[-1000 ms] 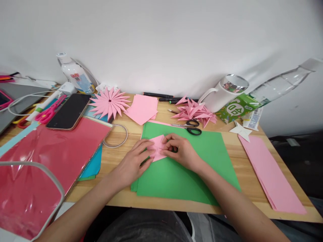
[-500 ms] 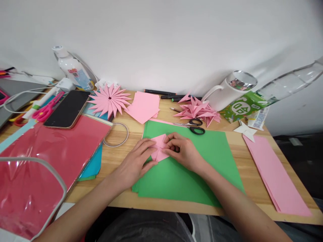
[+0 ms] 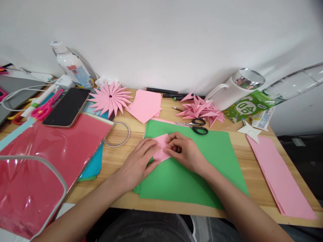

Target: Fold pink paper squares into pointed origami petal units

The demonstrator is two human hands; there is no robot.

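Observation:
A small square of folded pink paper (image 3: 161,155) lies between my two hands, over a stack of green paper (image 3: 199,181). The fingers of my left hand (image 3: 138,161) press on its left side, with the thumb at its lower edge. My right hand (image 3: 185,149) pinches the right side between thumb and fingers. Creases run toward the middle of the square, though fingertips partly cover them. Just beyond my right hand, black-handled scissors (image 3: 199,126) rest on the far edge of the green stack.
Behind are pink squares (image 3: 144,107), a pink folded-paper star (image 3: 110,96), loose folded pieces (image 3: 199,109), pens (image 3: 163,90) and a white mug (image 3: 232,89). A phone (image 3: 67,107) and red paper in plastic (image 3: 58,154) lie left. Pink strips (image 3: 280,174) lie right.
My left fingers have slid slightly inward over the pink paper, covering more of its creases. The right hand keeps its pinch. The whole view has shifted a little.

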